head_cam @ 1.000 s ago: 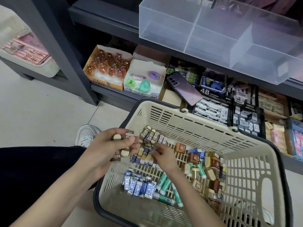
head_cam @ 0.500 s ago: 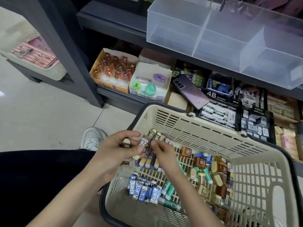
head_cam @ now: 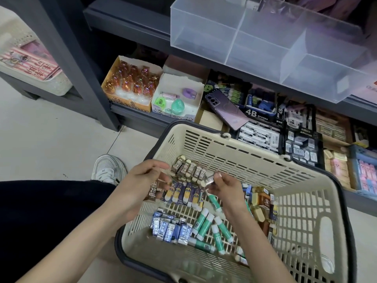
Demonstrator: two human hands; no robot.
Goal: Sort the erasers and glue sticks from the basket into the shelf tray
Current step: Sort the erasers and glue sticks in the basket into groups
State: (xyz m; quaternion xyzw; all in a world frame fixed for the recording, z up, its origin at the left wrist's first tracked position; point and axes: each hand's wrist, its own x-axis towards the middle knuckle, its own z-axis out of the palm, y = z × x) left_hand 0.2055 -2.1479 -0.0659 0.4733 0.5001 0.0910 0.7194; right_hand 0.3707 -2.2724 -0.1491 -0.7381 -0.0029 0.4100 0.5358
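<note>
The hands, touching half a second ago, have drawn apart over the middle of the basket [head_cam: 244,160]. At centre left the left hand [head_cam: 138,186] still curls round a few brown 2B erasers [head_cam: 153,192]. The right hand [head_cam: 228,190] now pinches a small blurred piece [head_cam: 210,179] between thumb and forefinger, just beside the brown row [head_cam: 190,170]. Glue sticks [head_cam: 204,221] lie lower centre in the basket. The tray [head_cam: 204,23] sits upper right.
</note>
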